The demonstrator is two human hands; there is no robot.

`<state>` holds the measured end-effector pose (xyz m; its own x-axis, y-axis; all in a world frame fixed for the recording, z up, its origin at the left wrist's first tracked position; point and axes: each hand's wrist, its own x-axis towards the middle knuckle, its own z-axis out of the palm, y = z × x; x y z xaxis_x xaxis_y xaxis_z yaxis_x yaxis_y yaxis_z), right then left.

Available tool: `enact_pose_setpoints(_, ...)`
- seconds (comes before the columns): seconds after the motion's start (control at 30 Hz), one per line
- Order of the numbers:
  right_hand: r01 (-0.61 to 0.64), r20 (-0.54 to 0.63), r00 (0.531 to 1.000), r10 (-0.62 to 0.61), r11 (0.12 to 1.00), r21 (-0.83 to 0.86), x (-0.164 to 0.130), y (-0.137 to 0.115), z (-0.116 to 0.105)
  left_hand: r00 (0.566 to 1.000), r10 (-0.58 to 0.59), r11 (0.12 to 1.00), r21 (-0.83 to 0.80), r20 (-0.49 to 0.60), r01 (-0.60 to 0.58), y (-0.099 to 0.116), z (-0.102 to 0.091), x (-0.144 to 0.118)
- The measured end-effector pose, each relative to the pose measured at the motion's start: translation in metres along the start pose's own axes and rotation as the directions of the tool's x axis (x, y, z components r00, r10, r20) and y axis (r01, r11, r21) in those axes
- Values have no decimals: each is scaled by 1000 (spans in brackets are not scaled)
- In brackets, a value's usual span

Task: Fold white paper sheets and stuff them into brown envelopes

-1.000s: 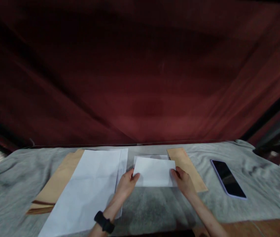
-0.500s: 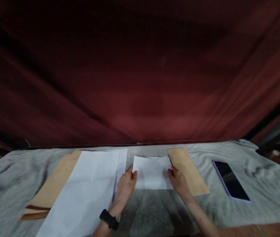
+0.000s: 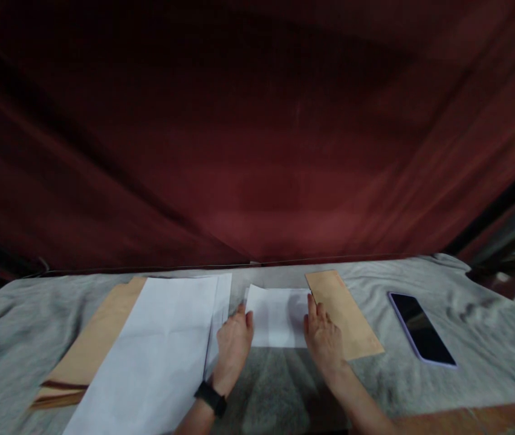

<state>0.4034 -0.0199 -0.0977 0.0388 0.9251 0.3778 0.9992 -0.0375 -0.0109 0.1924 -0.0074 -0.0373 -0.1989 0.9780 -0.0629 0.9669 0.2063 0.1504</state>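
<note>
A folded white sheet of paper (image 3: 280, 320) lies on the grey cloth between my hands, its far left corner slightly raised. My left hand (image 3: 234, 341), with a black band on the wrist, has its thumb and fingers closed on the paper's left edge. Stretched out along the right edge is my right hand (image 3: 323, 335), fingers extended and touching the paper there. Just right of that hand, a brown envelope (image 3: 352, 314) lies flat and slanted.
Large white sheets (image 3: 158, 344) are stacked on the left, partly over several brown envelopes (image 3: 89, 341). A phone (image 3: 423, 329) in a purple case lies at right. Behind the grey cloth (image 3: 488, 350) hangs a dark red curtain (image 3: 257, 181).
My right hand has gone from pinching the paper's right edge to lying with fingers straightened along it. The paper looks flatter at its far edge. My left hand stays at the left edge.
</note>
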Motion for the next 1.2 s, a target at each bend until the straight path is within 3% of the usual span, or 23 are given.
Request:
enact_pose_setpoints(0.13, 74, -25, 997, -74, 997, -6, 1, -2, 1, 1000, 18, 1000, 8, -5, -18, 0, 2, 3)
enact_pose_setpoints(0.3, 189, 36, 980, -195, 974, 127, 3, -12, 2, 998, 37, 999, 15, -41, -37, -2, 8, 4)
enact_pose_setpoints(0.43, 145, 42, 987, -156, 971, 190, 2, -20, 3, 998, 43, 999, 34, -49, -41, -2, 11, 4)
enact_pose_setpoints(0.67, 136, -69, 990, -126, 976, 167, -5, -32, 5, 992, 78, 997, 35, -96, -75, -1, 18, 3)
enact_pose_setpoints(0.93, 125, -77, 991, -114, 980, 157, -17, -40, 17, 991, 71, 997, 20, -114, -69, -1, 10, 1)
enact_pose_setpoints(1.07, 132, -106, 988, -116, 978, 162, -19, -39, 23, 955, 146, 989, 63, -259, -134, 6, 16, -1)
enact_pose_setpoints(1.2, 138, -109, 987, -120, 973, 187, -20, -39, 25, 858, 412, 904, 23, -307, -426, 20, 42, -7)
